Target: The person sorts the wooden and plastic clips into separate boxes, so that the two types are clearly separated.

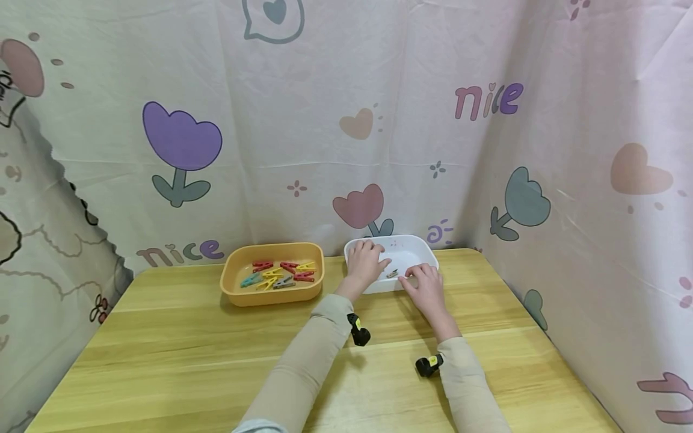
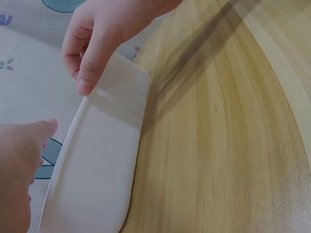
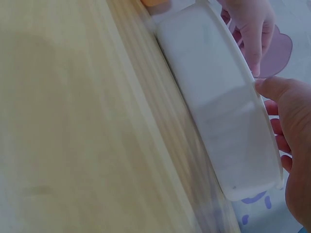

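A white plastic tray (image 1: 414, 247) stands at the back of the table, with small clothespins (image 1: 392, 273) lying on its floor. My left hand (image 1: 364, 264) is over the tray's left side, thumb apart from the fingers, and nothing shows in its grasp. At the front rim, my right hand (image 1: 428, 288) grips the tray, its thumb on the edge and its curled fingers just inside. The wrist views show the tray's outer wall (image 3: 214, 97) from the front; its inside is hidden there.
To the left stands a yellow-orange tray (image 1: 271, 297) holding several red, yellow, teal and grey clothespins (image 1: 273, 273). Both trays sit on a wooden table (image 1: 216, 361), close to its back edge. A patterned cloth (image 1: 411, 120) hangs behind.
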Demonstrator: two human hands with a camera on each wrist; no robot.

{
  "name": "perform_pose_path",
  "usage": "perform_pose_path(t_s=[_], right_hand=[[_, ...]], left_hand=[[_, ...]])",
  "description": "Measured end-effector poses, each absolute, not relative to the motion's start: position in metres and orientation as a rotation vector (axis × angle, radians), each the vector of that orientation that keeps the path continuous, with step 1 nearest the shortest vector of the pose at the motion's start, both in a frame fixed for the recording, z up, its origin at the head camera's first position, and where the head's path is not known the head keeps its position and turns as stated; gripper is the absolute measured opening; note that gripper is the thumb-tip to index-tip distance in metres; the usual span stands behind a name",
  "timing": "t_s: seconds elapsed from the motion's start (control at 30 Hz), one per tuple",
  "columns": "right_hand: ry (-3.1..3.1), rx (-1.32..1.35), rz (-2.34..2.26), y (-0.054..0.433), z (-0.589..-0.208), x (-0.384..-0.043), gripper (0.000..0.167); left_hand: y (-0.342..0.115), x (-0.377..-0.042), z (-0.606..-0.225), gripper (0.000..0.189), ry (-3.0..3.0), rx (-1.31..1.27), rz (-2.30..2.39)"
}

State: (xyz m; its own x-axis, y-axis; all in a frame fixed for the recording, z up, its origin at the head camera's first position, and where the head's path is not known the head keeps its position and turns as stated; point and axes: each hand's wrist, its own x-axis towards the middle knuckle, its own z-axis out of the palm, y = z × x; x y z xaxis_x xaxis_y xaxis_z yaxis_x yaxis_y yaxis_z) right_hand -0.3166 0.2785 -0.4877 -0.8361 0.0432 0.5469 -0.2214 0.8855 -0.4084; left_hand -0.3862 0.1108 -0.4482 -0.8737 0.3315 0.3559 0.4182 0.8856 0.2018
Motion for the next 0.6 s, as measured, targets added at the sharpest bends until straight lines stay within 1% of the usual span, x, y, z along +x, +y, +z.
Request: perform_pose_path(t_s=[0.6], right_hand=[[-2.495,0.142,0.630,0.278,-0.484,-0.314,0.023]], left_hand=[[0.099,-0.374,-0.436,0.037,-2.692,-0.575,-0.369]])
